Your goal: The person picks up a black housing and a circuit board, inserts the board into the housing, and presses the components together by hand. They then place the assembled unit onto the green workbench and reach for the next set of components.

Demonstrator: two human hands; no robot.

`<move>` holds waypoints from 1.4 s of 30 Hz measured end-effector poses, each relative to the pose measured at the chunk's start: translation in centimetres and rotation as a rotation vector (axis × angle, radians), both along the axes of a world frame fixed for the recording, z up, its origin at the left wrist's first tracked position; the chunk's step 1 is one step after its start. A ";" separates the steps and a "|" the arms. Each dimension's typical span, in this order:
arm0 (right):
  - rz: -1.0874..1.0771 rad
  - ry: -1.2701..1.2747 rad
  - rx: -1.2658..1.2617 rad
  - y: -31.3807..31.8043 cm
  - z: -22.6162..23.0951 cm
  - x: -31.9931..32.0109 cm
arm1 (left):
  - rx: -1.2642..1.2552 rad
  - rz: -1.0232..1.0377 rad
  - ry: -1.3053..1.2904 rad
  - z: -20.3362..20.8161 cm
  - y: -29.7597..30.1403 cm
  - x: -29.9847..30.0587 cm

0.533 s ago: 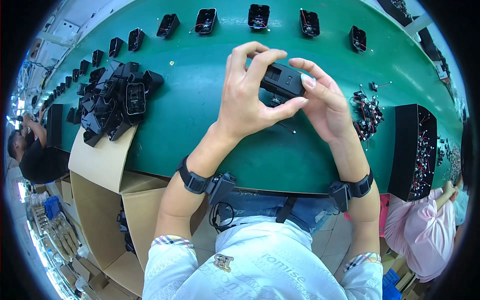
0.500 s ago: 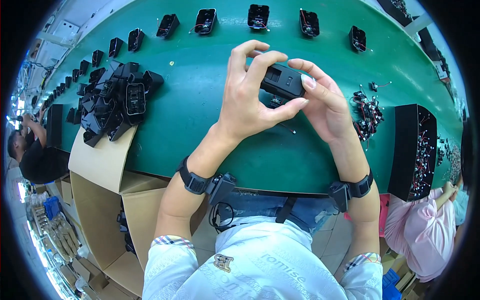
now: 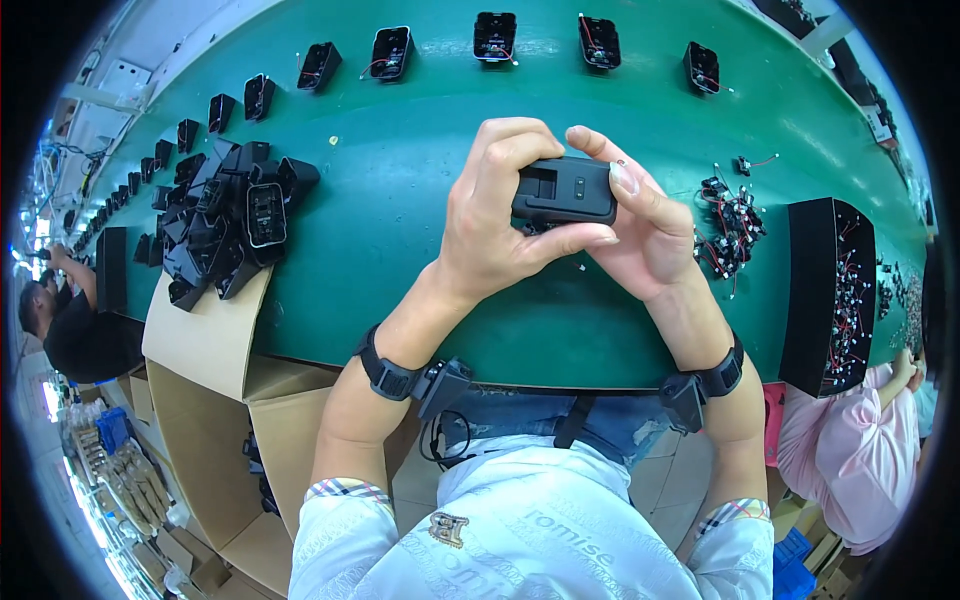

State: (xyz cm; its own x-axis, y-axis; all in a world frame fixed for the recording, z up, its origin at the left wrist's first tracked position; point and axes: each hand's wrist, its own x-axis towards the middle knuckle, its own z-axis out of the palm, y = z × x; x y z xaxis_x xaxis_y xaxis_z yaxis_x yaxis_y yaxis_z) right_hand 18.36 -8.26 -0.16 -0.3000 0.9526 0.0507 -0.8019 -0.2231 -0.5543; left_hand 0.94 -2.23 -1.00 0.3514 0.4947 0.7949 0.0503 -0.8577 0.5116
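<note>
A small black plastic housing (image 3: 568,192) is held up above the table's middle, its recessed face with a rectangular slot turned up. My left hand (image 3: 492,205) grips its left end, with the fingers on the far edge and the thumb stretched along the near edge. At the right end, my right hand (image 3: 655,222) curls round the corner, thumb against the housing and index finger raised behind it. A tiny brownish bit shows by the right thumb tip, too small to name. Part of a wired piece peeks out below the housing, mostly hidden.
Open black housings (image 3: 495,38) with red wires stand in a row along the far side. Left lies a heap of black housings (image 3: 222,215) by a cardboard box (image 3: 200,340). Right are a pile of wired connectors (image 3: 728,235) and a black bin (image 3: 808,300). Other people sit at both sides.
Both hands have come slightly nearer to me with the housing, which is now more level. My left fingers are bent more tightly over its far edge.
</note>
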 end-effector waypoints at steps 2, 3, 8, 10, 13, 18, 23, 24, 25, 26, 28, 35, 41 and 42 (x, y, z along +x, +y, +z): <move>-0.010 -0.005 -0.003 -0.1 0.1 -0.2 | -0.012 -0.007 -0.003 -0.3 -0.1 0.1; -0.018 -0.010 -0.009 -0.1 0.2 -0.3 | -0.004 -0.005 -0.030 -0.5 -0.2 0.2; -0.092 -0.078 -0.023 -0.4 1.2 -0.5 | 0.016 -0.012 -0.071 -0.3 0.4 0.3; -0.133 -0.107 -0.034 -0.3 1.4 -0.3 | 0.000 0.004 -0.040 -0.3 0.5 0.4; -0.143 -0.214 0.029 0.2 1.6 0.8 | -0.006 0.026 -0.054 0.0 0.5 0.5; -0.072 -0.247 0.014 0.6 1.6 1.5 | -0.028 0.084 -0.028 0.0 0.4 0.3; 0.008 -0.229 -0.006 0.3 1.7 1.6 | -0.034 0.051 -0.027 -0.2 0.4 0.2; 0.001 -0.236 -0.004 0.4 1.7 1.6 | -0.032 0.052 -0.025 -0.2 0.4 0.1; -0.008 -0.245 -0.005 0.3 1.7 1.6 | -0.042 0.023 -0.023 -0.2 0.4 0.2; -0.009 -0.245 -0.006 0.3 1.4 1.7 | -0.051 -0.004 -0.021 -0.3 0.4 0.2; 0.032 -0.184 0.043 0.5 0.9 1.8 | -0.072 -0.058 -0.036 -0.7 0.6 0.4; 0.066 -0.245 0.112 0.5 1.5 2.1 | -0.085 -0.099 0.051 -0.4 0.6 0.1; -0.338 -1.087 0.324 0.7 4.5 4.1 | -0.255 0.030 0.162 0.6 -0.2 -0.3; -0.462 -1.376 0.439 1.2 5.5 5.4 | -0.252 0.014 0.143 0.6 -0.2 -0.2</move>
State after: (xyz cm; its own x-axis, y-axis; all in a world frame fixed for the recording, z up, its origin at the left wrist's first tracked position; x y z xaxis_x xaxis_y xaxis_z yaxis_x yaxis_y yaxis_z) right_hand 23.73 -7.09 5.31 -0.0370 0.9579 0.2847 0.4286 0.2726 -0.8614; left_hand 0.72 -2.43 -0.43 0.4433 0.6755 0.5892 0.1481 -0.7035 0.6951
